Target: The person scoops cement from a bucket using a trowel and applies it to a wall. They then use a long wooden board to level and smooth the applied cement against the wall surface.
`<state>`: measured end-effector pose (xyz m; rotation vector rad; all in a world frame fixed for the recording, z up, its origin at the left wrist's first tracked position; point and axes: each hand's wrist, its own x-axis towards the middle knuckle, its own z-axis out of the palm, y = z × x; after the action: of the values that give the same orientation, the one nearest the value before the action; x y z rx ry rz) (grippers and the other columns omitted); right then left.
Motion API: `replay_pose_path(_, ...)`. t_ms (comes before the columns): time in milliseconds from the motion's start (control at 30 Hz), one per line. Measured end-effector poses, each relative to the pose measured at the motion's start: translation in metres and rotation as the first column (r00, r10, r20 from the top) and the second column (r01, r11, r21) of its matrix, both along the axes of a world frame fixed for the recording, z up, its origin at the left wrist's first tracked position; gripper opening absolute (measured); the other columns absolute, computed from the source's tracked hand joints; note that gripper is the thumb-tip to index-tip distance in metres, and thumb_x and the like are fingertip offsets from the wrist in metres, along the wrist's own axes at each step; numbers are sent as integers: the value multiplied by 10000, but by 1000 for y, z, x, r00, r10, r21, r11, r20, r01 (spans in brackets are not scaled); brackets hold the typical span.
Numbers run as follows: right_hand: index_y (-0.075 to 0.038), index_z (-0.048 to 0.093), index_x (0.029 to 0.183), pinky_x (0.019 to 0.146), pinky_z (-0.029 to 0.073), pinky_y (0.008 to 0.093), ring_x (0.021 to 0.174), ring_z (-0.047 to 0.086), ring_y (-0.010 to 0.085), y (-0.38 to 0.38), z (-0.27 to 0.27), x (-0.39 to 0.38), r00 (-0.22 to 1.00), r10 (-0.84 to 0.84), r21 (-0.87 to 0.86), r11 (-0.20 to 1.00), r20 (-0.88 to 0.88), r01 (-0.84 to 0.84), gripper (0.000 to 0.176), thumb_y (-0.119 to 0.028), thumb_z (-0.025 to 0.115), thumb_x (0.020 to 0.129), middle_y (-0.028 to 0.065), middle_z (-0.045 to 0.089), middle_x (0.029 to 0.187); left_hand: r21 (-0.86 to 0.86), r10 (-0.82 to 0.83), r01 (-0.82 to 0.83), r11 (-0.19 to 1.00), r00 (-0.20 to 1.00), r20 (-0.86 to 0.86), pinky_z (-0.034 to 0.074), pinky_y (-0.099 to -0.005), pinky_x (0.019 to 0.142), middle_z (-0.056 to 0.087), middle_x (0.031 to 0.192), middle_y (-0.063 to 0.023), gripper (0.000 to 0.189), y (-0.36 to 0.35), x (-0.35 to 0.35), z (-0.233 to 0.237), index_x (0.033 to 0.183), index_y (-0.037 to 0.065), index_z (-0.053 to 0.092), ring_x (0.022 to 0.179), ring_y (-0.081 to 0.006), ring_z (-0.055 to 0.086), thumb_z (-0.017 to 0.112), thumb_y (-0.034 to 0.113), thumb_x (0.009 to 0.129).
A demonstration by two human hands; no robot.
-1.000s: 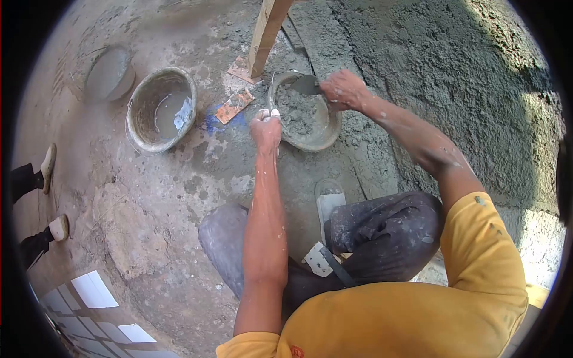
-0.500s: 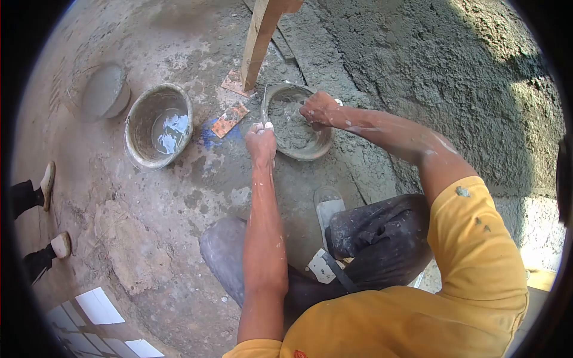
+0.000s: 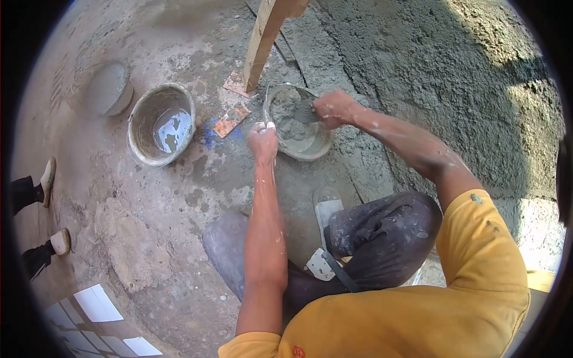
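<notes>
In front of me stands a round bucket [image 3: 310, 156] of wet grey mortar [image 3: 292, 126]. My left hand [image 3: 262, 142] is closed at its left side, the thumb on top, where a thin curved edge rises. My right hand [image 3: 335, 110] is closed over the bucket's right rim, gripping a trowel [image 3: 306, 111] whose grey blade reaches into the mortar. Its handle is hidden in my fist. A heap of mortar is raised beside the blade, with a smoother wet patch towards the near wall.
To the left stand a bucket with some water [image 3: 137, 156] and a mortar-filled bucket [image 3: 107, 89]. A wooden post [image 3: 264, 45] rises just behind my bucket, beside two orange tile pieces [image 3: 231, 120]. Rough mortar [image 3: 430, 77] covers the right. Another person's shoes [image 3: 60, 243] show far left; white tiles [image 3: 98, 304] lie lower left.
My right hand has shifted slightly right with the trowel, and its blade now shows. The mortar has been heaped towards the far left of the bucket. My left hand keeps its place.
</notes>
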<state>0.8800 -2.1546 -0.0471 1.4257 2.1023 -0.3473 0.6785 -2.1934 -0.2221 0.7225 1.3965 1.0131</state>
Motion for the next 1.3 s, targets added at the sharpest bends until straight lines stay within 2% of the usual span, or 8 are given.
replay_pose_path(67,-6,803,901,783,616,501,938,785,390,-23,-85,-2,990,136,-35,990,-49,-137,265,-228,710,790,220,795,946,11,10,-10,1000,999,-47,444,-309,611,685,793,-3,194,6,-5,0,998,-17,746,686,-102,580,732,173,966)
replay_pose_path(233,-51,797,875,790,616,504,902,790,352,3,23,-4,996,5,94,996,-88,3,180,-197,716,809,202,795,903,-24,10,-10,1000,1000,-16,493,-348,639,718,807,-43,194,-8,-2,11,999,-21,750,702,-138,631,723,167,961)
replay_pose_path(367,-41,805,902,799,622,498,911,788,375,-12,-63,3,988,157,77,985,-14,-155,230,-212,730,767,203,796,914,-35,11,-11,999,1000,-3,469,-328,626,681,777,-19,159,-5,-8,20,1005,-7,730,691,-117,596,714,149,975)
replay_pose_path(600,-66,815,867,801,632,482,904,799,352,-21,-13,-7,985,163,97,981,60,-169,143,-181,737,834,171,807,910,-20,29,-29,999,1000,-6,462,-309,618,681,783,-10,167,-9,-2,15,998,-6,742,689,-100,590,739,158,969)
replay_pose_path(767,-146,739,939,760,500,387,879,715,220,-36,27,-19,835,531,22,842,145,-539,96,-212,671,918,36,670,823,-59,21,-22,998,1000,-21,441,-304,600,687,793,-9,190,-3,-5,9,1002,-13,760,675,-93,573,743,171,964)
replay_pose_path(867,-140,724,891,738,512,392,868,714,220,-8,39,-8,641,722,493,472,260,-731,116,-249,691,910,33,656,798,-91,-47,50,995,998,30,459,-311,616,707,811,-24,202,-2,-11,18,1018,-13,759,700,-102,603,753,181,962)
replay_pose_path(1100,-173,800,911,704,610,436,924,800,252,21,-46,-9,883,398,154,884,248,-441,71,-213,740,910,76,809,947,-34,30,-33,999,996,-79,462,-323,616,687,793,-11,173,-3,-2,12,1004,-20,739,692,-106,593,730,150,971)
replay_pose_path(1300,-132,786,970,766,626,449,938,793,303,-3,-89,9,995,86,15,996,50,-87,172,-296,745,939,98,803,959,-68,11,-7,998,998,58,491,-311,640,717,892,-40,210,-3,-3,6,1081,-30,733,762,-126,633,727,162,995)
